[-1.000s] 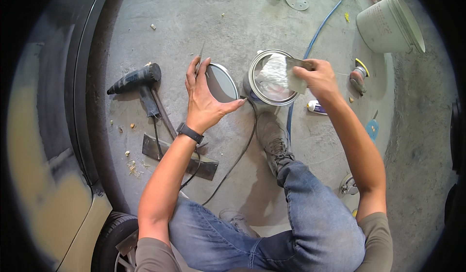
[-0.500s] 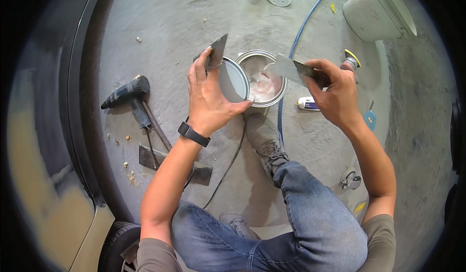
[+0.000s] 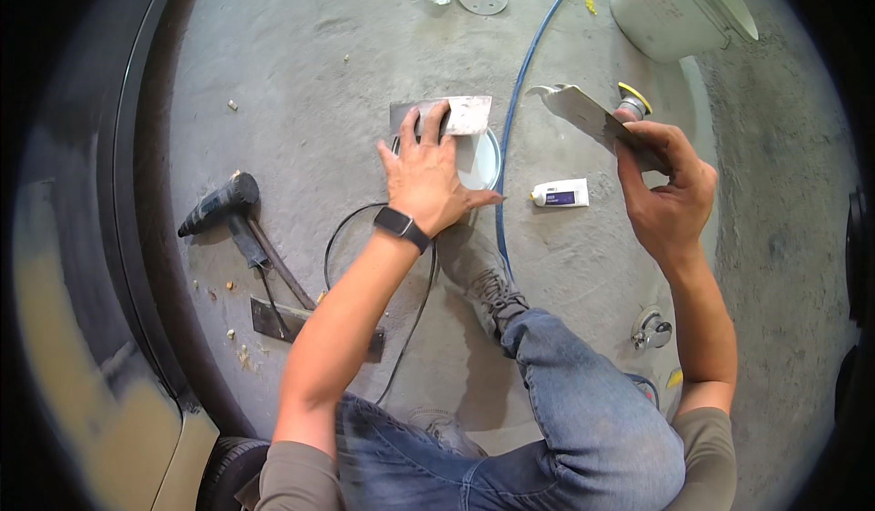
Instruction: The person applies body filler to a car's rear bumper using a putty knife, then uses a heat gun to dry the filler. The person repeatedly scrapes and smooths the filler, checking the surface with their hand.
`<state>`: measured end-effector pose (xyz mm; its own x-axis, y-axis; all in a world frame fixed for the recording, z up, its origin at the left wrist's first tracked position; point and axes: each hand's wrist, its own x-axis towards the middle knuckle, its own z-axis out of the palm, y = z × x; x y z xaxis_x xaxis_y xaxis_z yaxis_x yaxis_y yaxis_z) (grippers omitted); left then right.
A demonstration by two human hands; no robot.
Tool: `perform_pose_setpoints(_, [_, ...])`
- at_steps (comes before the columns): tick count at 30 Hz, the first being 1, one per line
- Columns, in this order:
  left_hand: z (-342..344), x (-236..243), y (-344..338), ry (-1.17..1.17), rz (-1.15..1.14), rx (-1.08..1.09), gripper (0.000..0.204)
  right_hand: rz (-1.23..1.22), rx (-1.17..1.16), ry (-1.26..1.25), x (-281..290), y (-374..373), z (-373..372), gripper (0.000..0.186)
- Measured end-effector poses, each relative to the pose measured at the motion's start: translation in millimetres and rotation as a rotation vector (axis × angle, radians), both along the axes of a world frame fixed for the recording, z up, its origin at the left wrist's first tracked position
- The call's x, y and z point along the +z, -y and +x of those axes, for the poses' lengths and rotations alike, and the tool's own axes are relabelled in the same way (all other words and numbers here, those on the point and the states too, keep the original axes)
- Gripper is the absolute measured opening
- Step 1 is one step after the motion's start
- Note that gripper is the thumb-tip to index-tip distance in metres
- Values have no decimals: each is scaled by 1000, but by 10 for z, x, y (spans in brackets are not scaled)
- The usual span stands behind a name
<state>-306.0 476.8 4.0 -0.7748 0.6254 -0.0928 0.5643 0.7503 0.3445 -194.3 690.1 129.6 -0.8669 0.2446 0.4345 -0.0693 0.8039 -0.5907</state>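
My left hand [image 3: 425,181] is spread over the round pale-grey lid [image 3: 483,161], which covers the top of the can on the floor; the can's contents are hidden. Under its fingers it also keeps a flat metal putty spreader [image 3: 471,115], lying across the lid's far side. Raised to the right, my right hand [image 3: 673,187] pinches a second putty spreader [image 3: 588,114] between thumb and fingers. A dab of pale putty [image 3: 544,91] clings to that blade's tip. A white and purple tube [image 3: 561,194] with a yellow cap lies between the two hands.
A blue hose [image 3: 521,73] runs past the can. A black corded power tool [image 3: 223,206] and a long dark flat bar [image 3: 314,326] lie left, beside a car panel [image 3: 82,265]. A sander [image 3: 633,103] and white bucket [image 3: 670,10] stand right. My shoe [image 3: 483,278] is just nearer.
My left hand has brought the lid over the can, covering the pinkish putty inside. My right hand has drawn its spreader away to the right, with putty on the tip. The view has shifted slightly.
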Motion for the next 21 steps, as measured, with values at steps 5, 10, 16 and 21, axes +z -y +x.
perform_pose_setpoints(5, [-127,-59,-7,59,-74,-3,126,118,33,-27,49,0,9,18])
perform_pose_setpoints(10, [-347,128,72,2,127,84,77,253,103,-55,1,79,3,19])
perform_pose_setpoints(16, [-168,525,558,147,853,191,79,331,234,-161,-174,192,-113,23])
perform_pose_setpoints(21, [214,739,635,968,1162,524,44,152,308,-320,-353,555,-265,28])
